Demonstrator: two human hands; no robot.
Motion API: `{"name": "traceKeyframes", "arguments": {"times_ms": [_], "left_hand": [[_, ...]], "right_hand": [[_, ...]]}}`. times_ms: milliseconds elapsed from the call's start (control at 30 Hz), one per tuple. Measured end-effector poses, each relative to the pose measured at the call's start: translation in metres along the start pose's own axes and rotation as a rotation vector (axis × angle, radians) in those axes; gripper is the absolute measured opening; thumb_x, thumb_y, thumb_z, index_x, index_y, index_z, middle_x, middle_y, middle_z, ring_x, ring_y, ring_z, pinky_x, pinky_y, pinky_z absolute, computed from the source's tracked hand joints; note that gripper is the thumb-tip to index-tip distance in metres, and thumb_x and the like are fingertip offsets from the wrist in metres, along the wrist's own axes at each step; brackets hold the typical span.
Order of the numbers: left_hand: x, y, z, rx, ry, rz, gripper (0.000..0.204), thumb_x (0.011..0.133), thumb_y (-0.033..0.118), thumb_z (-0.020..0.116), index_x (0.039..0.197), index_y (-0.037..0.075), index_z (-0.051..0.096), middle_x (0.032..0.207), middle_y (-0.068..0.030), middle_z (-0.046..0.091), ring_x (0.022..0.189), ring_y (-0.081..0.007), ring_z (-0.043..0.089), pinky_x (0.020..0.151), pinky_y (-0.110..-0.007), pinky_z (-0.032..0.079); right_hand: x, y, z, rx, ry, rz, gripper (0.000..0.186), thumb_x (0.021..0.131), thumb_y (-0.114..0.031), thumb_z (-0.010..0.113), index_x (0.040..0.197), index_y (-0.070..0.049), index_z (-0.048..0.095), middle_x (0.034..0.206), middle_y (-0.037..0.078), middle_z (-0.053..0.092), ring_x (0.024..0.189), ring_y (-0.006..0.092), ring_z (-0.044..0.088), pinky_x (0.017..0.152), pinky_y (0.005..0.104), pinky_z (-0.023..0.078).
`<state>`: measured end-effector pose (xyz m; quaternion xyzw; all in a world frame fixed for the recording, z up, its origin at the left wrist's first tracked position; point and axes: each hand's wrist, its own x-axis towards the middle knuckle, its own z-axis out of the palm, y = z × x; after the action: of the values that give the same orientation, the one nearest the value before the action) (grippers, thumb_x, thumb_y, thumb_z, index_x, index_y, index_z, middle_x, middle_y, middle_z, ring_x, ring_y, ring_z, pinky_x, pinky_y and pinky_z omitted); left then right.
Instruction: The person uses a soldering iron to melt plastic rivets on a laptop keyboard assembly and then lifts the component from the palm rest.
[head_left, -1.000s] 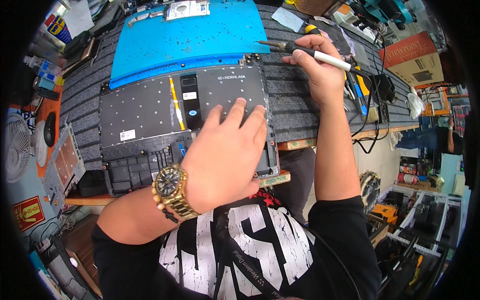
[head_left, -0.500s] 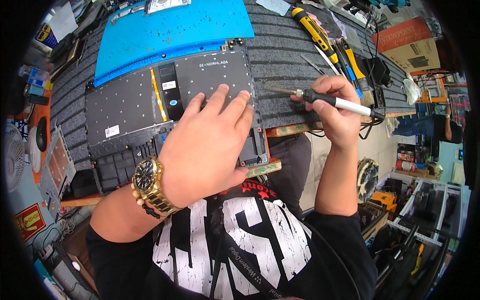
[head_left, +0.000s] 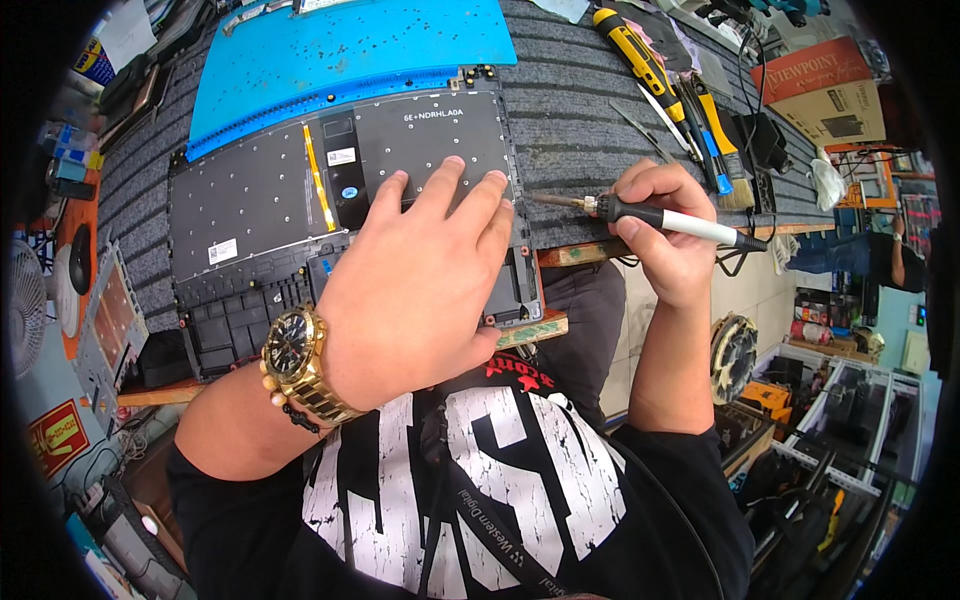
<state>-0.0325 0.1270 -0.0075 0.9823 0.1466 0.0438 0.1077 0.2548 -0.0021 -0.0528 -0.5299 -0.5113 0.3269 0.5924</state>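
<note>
A dark grey laptop top case (head_left: pixel 240 205) lies inner side up on the bench, with small rivets and a yellow ribbon cable (head_left: pixel 320 180) across its middle. My left hand (head_left: pixel 410 290) rests flat on its right half, fingers spread, covering part of the panel. In my right hand (head_left: pixel 668 265) is a soldering iron (head_left: pixel 690 226) with a black and white handle, gripped between thumb and fingers. Its metal tip points left, close to the case's right edge; whether it touches is too small to tell.
A blue mat (head_left: pixel 350 60) lies beyond the case on the ribbed grey bench cover (head_left: pixel 565 110). A yellow screwdriver (head_left: pixel 635 55), tweezers and a brush (head_left: pixel 738 180) lie at the right. A cardboard box (head_left: pixel 825 90) stands farther right; a fan (head_left: pixel 30 310) is at the left.
My right hand has brought the soldering iron's tip slightly nearer me and closer to the case's right edge. My left hand stays spread on the panel.
</note>
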Motion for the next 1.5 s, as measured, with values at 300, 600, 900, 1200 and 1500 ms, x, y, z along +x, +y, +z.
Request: {"name": "traceKeyframes", "arguments": {"times_ms": [300, 600, 900, 1200, 1500], "left_hand": [[0.0000, 0.0008, -0.0007, 0.002, -0.003, -0.002, 0.096, 0.083, 0.043, 0.096, 0.160, -0.006, 0.064, 0.173, -0.0202, 0.057, 0.161, -0.0449, 0.051, 0.131, -0.061, 0.044], [0.0000, 0.0006, 0.0001, 0.008, -0.009, -0.006, 0.095, 0.084, 0.043, 0.095, 0.159, -0.006, 0.064, 0.174, -0.0204, 0.057, 0.162, -0.0449, 0.050, 0.132, -0.060, 0.044], [0.0000, -0.0004, 0.0029, 0.022, 0.054, 0.025, 0.089, 0.086, 0.043, 0.094, 0.154, -0.008, 0.068, 0.168, -0.0223, 0.061, 0.158, -0.0440, 0.055, 0.126, -0.062, 0.049], [0.0002, -0.0002, 0.0012, 0.009, 0.038, 0.015, 0.091, 0.085, 0.042, 0.096, 0.155, -0.007, 0.067, 0.170, -0.0217, 0.060, 0.159, -0.0441, 0.053, 0.128, -0.061, 0.047], [0.0005, 0.0013, -0.0011, 0.002, -0.015, -0.013, 0.096, 0.083, 0.042, 0.096, 0.159, -0.006, 0.064, 0.174, -0.0201, 0.057, 0.162, -0.0447, 0.050, 0.132, -0.060, 0.044]], "right_hand": [[-0.0008, -0.0014, 0.0014, -0.034, 0.006, 0.017, 0.025, 0.088, 0.006, 0.080, 0.111, 0.001, 0.072, 0.110, 0.009, 0.073, 0.097, 0.0145, 0.065, 0.088, 0.0312, 0.052], [-0.0009, -0.0028, 0.0031, -0.046, -0.010, 0.010, 0.025, 0.088, 0.005, 0.081, 0.111, 0.001, 0.072, 0.109, 0.008, 0.072, 0.097, 0.0144, 0.064, 0.087, 0.0313, 0.051], [-0.0007, -0.0028, 0.0038, -0.063, -0.016, -0.005, 0.024, 0.088, 0.006, 0.080, 0.110, 0.002, 0.072, 0.108, 0.008, 0.072, 0.094, 0.0132, 0.064, 0.085, 0.0301, 0.051], [-0.0003, -0.0017, 0.0039, -0.084, -0.019, -0.027, 0.024, 0.088, 0.007, 0.080, 0.110, 0.002, 0.072, 0.107, 0.008, 0.072, 0.094, 0.0137, 0.064, 0.084, 0.0307, 0.051], [0.0005, -0.0015, 0.0035, -0.166, -0.020, -0.070, 0.024, 0.084, 0.003, 0.081, 0.107, 0.001, 0.073, 0.105, 0.011, 0.073, 0.093, 0.0176, 0.066, 0.085, 0.0334, 0.053]]}}
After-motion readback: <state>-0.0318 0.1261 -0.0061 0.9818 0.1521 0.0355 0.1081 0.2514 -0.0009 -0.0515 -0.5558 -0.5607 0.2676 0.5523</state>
